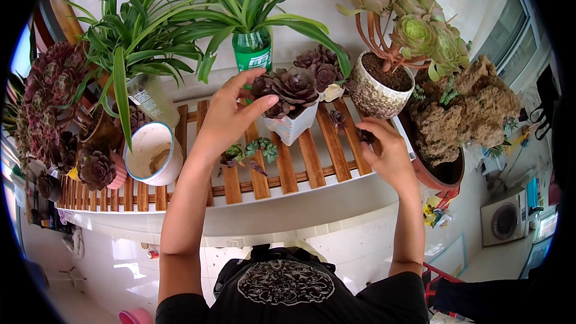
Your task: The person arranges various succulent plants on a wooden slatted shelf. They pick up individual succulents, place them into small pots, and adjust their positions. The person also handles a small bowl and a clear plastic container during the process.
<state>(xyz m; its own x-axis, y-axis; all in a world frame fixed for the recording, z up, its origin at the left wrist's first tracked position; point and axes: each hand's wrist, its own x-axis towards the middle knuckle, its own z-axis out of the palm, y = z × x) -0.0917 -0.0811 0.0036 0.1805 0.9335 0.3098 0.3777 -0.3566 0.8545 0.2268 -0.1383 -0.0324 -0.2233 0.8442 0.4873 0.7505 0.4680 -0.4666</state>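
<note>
My left hand [236, 108] is at the left side of a dark purple succulent [292, 90] in a square white pot [294, 123], its thumb and fingers spread around the leaves; whether they touch is hard to tell. Between thumb and fingers, my right hand [382, 148] has a small dark succulent rosette [365, 136], partly hidden. Another small purple rosette [337, 120] lies on the wooden slats [310, 157] between the hands. Green and purplish succulent cuttings [261, 147] lie on the slats in front of the white pot.
A blue-rimmed white pot [179, 162] stands left of my left forearm. Behind are spider plants in a green plastic bottle [254, 49] and a clear cup [155, 101]. At right stand a textured pot [378, 96] with a tall succulent and a porous rock [459, 112] in a planter.
</note>
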